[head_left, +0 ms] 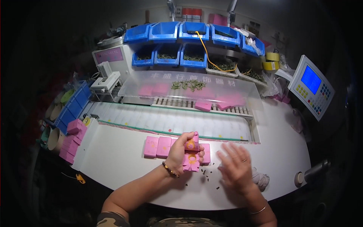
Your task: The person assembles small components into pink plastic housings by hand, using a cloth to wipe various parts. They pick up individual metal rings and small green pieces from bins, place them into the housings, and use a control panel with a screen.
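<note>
My left hand (182, 148) is closed round a pink rubber mould (192, 162), held just above the table. Its two halves are spread apart, showing a yellowish ring-shaped mark on each inner face. To the right of the mould, my right hand (235, 166) hovers with fingers apart and blurred by motion; nothing shows in it. Behind my left hand, several closed pink moulds (151, 146) lie in a row, partly covered by that hand. Small dark bits (204, 172) are scattered on the white table between my hands.
A conveyor belt (170, 119) with green edges runs behind the moulds. Past it, a clear cover (136, 89) bears greenish pieces. Blue bins (163, 30) stand at the back. A control panel (312, 80) is at right, grey cloth (261, 179) beside my right hand, stacked pink blocks (70, 147) at left.
</note>
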`<action>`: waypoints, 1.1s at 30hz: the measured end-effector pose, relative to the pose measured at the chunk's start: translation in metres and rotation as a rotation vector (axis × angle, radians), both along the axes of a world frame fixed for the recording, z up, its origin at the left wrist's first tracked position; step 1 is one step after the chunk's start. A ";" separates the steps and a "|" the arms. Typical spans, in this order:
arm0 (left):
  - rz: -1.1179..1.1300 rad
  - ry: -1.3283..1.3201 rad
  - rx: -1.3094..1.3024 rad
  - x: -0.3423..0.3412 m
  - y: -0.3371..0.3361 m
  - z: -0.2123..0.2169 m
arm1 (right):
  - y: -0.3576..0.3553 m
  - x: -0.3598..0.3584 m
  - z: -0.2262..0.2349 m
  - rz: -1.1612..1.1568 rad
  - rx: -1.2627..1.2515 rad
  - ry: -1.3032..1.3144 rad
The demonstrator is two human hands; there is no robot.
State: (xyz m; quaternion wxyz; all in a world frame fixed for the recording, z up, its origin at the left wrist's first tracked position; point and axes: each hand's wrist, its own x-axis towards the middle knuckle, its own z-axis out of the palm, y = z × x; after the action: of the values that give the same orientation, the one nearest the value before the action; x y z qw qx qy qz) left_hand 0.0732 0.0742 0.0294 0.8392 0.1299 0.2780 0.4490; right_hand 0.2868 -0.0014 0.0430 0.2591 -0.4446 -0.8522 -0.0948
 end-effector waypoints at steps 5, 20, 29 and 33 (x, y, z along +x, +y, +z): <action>-0.066 0.094 0.008 0.003 -0.002 0.000 | -0.002 0.039 0.017 -0.100 -0.391 0.007; -0.099 0.023 0.039 0.014 -0.016 -0.014 | -0.007 -0.011 0.063 -0.175 0.334 0.163; 0.106 0.210 0.009 0.020 -0.036 -0.020 | -0.006 -0.033 0.016 0.123 0.133 -0.201; 0.111 0.133 0.062 0.008 -0.027 -0.006 | 0.001 -0.022 0.043 0.114 0.194 -0.021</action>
State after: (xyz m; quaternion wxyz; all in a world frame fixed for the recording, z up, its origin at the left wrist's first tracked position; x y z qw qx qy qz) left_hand 0.0811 0.0474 0.0236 0.7882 0.1697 0.3261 0.4936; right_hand 0.2644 -0.0005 0.0862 0.2968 -0.3672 -0.8657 -0.1664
